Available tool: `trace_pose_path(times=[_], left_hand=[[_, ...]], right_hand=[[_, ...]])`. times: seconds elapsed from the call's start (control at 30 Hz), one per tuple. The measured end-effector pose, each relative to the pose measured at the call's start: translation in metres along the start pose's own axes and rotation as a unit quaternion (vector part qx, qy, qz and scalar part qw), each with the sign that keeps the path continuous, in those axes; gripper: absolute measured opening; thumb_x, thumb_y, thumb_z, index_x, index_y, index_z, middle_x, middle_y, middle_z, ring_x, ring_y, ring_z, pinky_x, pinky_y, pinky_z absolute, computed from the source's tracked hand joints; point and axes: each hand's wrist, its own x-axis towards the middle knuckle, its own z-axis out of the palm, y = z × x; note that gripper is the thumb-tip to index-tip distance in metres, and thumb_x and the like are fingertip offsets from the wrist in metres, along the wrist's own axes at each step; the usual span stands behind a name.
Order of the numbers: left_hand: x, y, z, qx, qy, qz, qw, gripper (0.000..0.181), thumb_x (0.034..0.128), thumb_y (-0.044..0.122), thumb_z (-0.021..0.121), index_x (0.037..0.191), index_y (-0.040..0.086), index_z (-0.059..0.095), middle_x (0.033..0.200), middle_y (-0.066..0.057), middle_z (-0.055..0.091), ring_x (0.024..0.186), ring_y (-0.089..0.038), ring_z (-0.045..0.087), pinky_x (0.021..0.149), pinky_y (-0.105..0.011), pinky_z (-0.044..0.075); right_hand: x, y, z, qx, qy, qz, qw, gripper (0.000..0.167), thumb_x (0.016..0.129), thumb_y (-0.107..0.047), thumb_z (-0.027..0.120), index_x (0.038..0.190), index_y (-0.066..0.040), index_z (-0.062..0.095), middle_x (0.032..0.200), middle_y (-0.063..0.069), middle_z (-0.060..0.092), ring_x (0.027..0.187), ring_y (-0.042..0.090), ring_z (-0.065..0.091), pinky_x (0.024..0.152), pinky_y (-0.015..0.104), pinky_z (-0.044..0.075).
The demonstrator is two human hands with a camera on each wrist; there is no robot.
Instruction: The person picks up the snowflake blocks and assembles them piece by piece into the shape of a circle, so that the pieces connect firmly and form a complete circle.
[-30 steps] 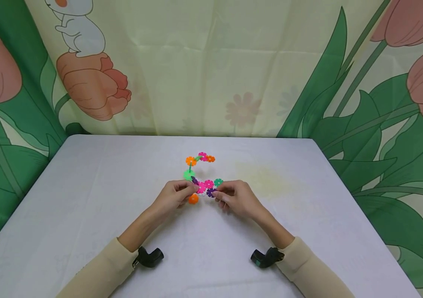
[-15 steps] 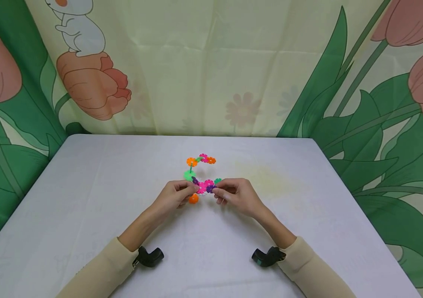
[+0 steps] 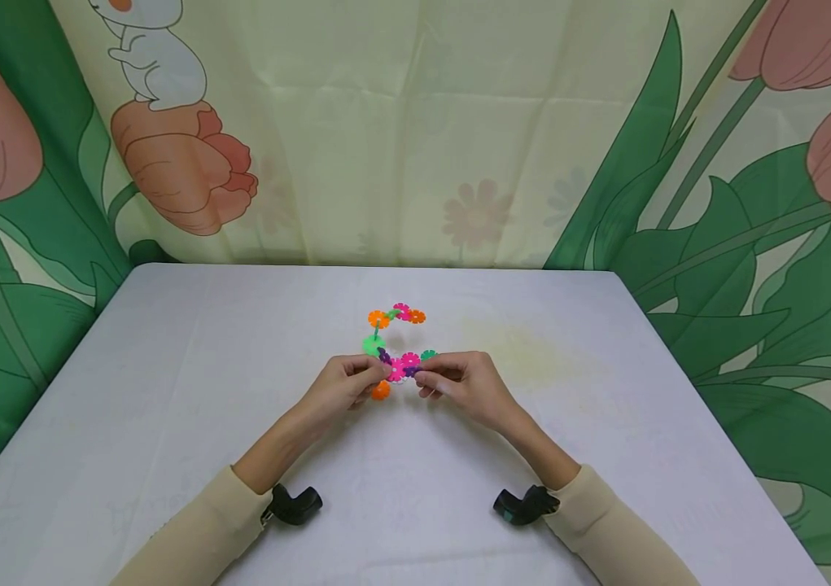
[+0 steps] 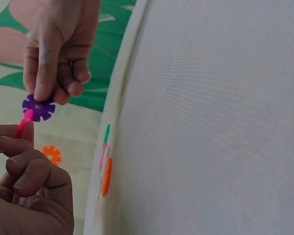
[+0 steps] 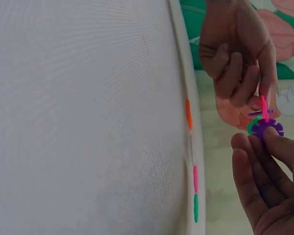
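My left hand (image 3: 342, 382) pinches a pink snowflake disc (image 3: 396, 369) between thumb and fingertips. From it a chain of notched discs runs away from me: a small purple one, a light green disc (image 3: 373, 345), an orange disc (image 3: 378, 319), then green, pink and an orange end disc (image 3: 418, 317). The thumb and fingers of my right hand (image 3: 462, 387) pinch a second purple snowflake disc (image 5: 265, 128). Its rim meets the pink disc (image 4: 24, 123) edge-on in the left wrist view; how deep the notches engage cannot be told.
Between and below my hands, on the white-covered table (image 3: 166, 407), lie an orange disc (image 3: 381, 391), a pink disc (image 3: 411, 360) and a dark green disc (image 3: 428, 355). A curtain (image 3: 356, 163) printed with flowers hangs behind the table.
My right hand has shifted slightly left and up, bringing the purple disc closer against the pink one. The chain's far end has swung slightly right and down; my left hand has barely moved.
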Motion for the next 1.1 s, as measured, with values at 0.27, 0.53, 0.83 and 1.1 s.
trace_pose_path(times=[0.27, 0.53, 0.83, 1.1], left_hand=[[-0.0005, -0.0005, 0.0007, 0.003, -0.001, -0.002, 1.0, 0.029, 0.1065, 0.021, 0.061, 0.108, -0.008, 0.066, 0.064, 0.004, 0.038, 0.061, -0.013, 0.032, 0.054, -0.023, 0.029], [-0.0001, -0.0006, 0.0017, 0.003, 0.003, -0.005, 1.0, 0.029, 0.1057, 0.021, 0.062, 0.107, -0.007, 0.066, 0.064, 0.004, 0.04, 0.06, -0.013, 0.033, 0.054, -0.023, 0.029], [-0.0023, 0.0018, 0.0031, 0.005, 0.008, -0.013, 0.9999, 0.026, 0.1055, 0.021, 0.063, 0.104, -0.004, 0.069, 0.064, 0.004, 0.04, 0.061, -0.014, 0.033, 0.054, -0.023, 0.03], [-0.002, 0.0004, 0.0031, 0.004, 0.012, -0.02, 0.9997, 0.024, 0.1043, 0.02, 0.063, 0.102, -0.003, 0.07, 0.064, 0.004, 0.041, 0.06, -0.013, 0.033, 0.054, -0.023, 0.03]], right_hand=[[-0.0022, -0.001, 0.0014, -0.025, 0.011, -0.013, 0.9995, 0.019, 0.093, -0.005, 0.079, 0.111, -0.004, 0.081, 0.096, 0.02, 0.08, 0.081, 0.031, 0.08, 0.076, 0.025, 0.064], [-0.0022, 0.0001, 0.0017, -0.035, 0.023, -0.027, 0.9987, 0.019, 0.092, -0.002, 0.079, 0.11, -0.004, 0.082, 0.094, 0.017, 0.081, 0.077, 0.018, 0.079, 0.076, 0.024, 0.063], [-0.0018, 0.0015, 0.0035, -0.044, 0.024, -0.031, 0.9982, 0.018, 0.091, -0.001, 0.079, 0.109, -0.002, 0.082, 0.092, 0.017, 0.081, 0.074, 0.016, 0.077, 0.074, 0.023, 0.063], [-0.0029, -0.0005, 0.005, -0.045, 0.025, -0.027, 0.9983, 0.018, 0.09, 0.001, 0.08, 0.108, -0.002, 0.082, 0.091, 0.017, 0.08, 0.074, 0.015, 0.077, 0.075, 0.023, 0.063]])
